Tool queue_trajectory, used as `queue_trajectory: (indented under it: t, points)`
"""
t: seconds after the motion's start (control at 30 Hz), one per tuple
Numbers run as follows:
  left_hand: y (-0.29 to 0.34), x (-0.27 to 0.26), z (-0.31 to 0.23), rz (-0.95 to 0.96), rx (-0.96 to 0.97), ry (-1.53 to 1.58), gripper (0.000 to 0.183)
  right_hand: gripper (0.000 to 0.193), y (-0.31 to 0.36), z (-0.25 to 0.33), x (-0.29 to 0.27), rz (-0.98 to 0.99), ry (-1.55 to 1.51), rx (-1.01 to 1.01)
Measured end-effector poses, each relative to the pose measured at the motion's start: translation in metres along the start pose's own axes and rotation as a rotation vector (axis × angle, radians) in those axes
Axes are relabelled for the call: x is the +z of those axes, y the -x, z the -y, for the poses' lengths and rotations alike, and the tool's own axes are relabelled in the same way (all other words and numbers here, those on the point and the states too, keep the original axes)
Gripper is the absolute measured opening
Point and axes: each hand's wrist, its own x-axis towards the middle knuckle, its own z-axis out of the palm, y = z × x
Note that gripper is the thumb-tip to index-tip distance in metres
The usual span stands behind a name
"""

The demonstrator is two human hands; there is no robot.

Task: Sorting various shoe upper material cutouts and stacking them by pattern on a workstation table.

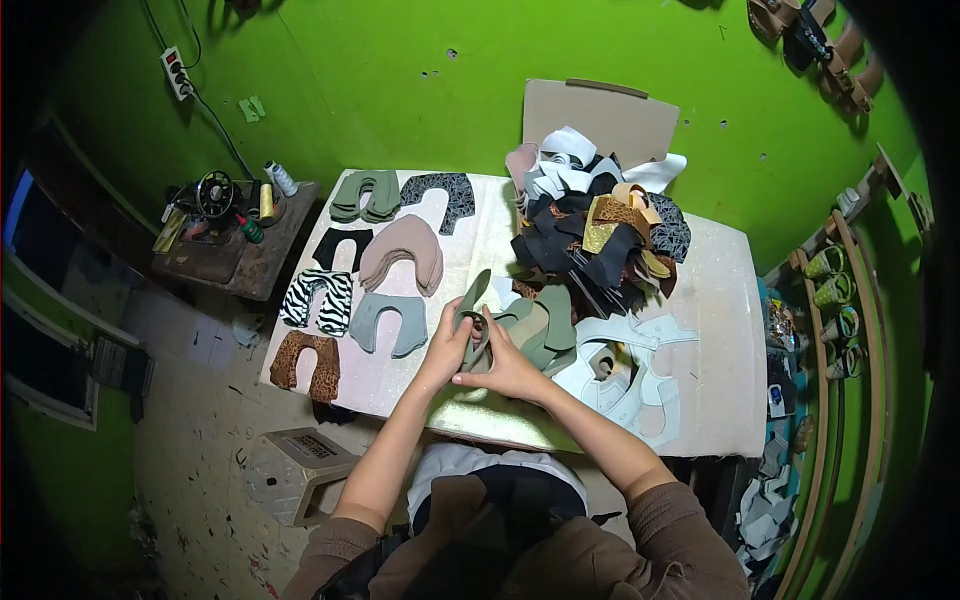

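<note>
Near the table's front edge, my left hand [447, 346] grips olive-green curved shoe-upper pieces [474, 296] that stand up between my hands. My right hand [508, 362] closes on the same pieces from the other side, its thumb toward my left wrist. Just beyond my right hand lie more green cut pieces [556, 318], and white cut-out sheets [655, 385] spread to their right. To the left, U-shaped pieces are sorted by colour: grey [388, 325], dusty pink [402, 255], zebra print [317, 301], leopard print [305, 364], black [342, 248], green [364, 195] and dark patterned [440, 197].
A tall heap of mixed scraps [590, 235] covers the table's back right, before an upright cardboard panel [600, 117]. A sewing machine [214, 196] stands on a small table at left. A stool [295, 477] is below. Sandals sit on a wooden rack [838, 290] at right.
</note>
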Motion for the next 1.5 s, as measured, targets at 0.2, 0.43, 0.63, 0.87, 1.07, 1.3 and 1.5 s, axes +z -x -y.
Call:
queue_trajectory:
  t: [0.2,0.43,0.63,0.87,1.07,1.3,1.5]
  points:
    - [0.006,0.014,0.000,-0.187,-0.042,0.197,0.033,0.113,0.022,0.005,-0.005,-0.097,0.523,-0.180]
    - [0.010,0.011,-0.012,-0.139,-0.119,0.189,0.030,0.060,0.023,0.007,-0.034,-0.227,0.344,-0.229]
    - [0.015,-0.002,-0.014,-0.007,-0.313,0.609,0.030,0.028,0.011,0.013,-0.076,-0.264,-0.105,-0.158]
    - [0.010,-0.013,0.010,0.065,-0.278,0.671,0.031,0.020,0.016,0.058,-0.101,-0.323,0.013,-0.229]
    - [0.010,-0.004,-0.002,0.048,-0.219,0.658,0.033,0.023,0.017,0.075,-0.085,0.015,-0.129,-0.109]
    - [0.019,-0.002,-0.022,0.191,-0.182,0.711,0.038,0.024,-0.005,0.047,-0.078,0.009,-0.174,-0.110]
    - [0.025,-0.005,-0.027,0.205,-0.193,0.580,0.035,0.023,-0.016,0.025,-0.073,-0.171,-0.300,-0.048]
